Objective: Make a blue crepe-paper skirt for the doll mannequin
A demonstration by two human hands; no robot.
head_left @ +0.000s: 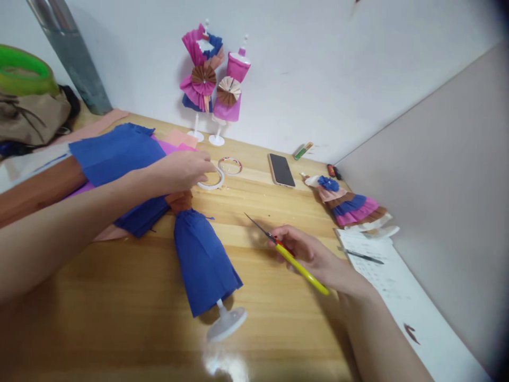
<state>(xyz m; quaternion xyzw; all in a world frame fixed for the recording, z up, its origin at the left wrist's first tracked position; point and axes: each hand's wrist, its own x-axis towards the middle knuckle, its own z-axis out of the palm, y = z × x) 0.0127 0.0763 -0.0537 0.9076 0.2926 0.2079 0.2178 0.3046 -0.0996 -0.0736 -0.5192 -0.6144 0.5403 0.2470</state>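
My left hand [185, 168] reaches across the table, its fingers closed on the edge of a roll of white tape [210, 185]. In my right hand [312, 254] is a pair of scissors [303, 270] with a yellow handle, its pointed blades aimed toward the upper left. Between my hands a small mannequin lies on its side, dressed in a blue crepe paper skirt [204, 260] with a brown top [180, 202]. Its white round stand [227, 324] points toward me. The mannequin's upper end is partly hidden beneath my left hand.
Sheets of blue crepe paper [119, 151] and other colours lie on the left. Two dressed mannequins [203, 79] stand by the wall. A second tape roll [230, 165], a phone [281, 170], a layered paper dress [350, 204] and a pen [363, 257] on white paper [397, 289] are farther right.
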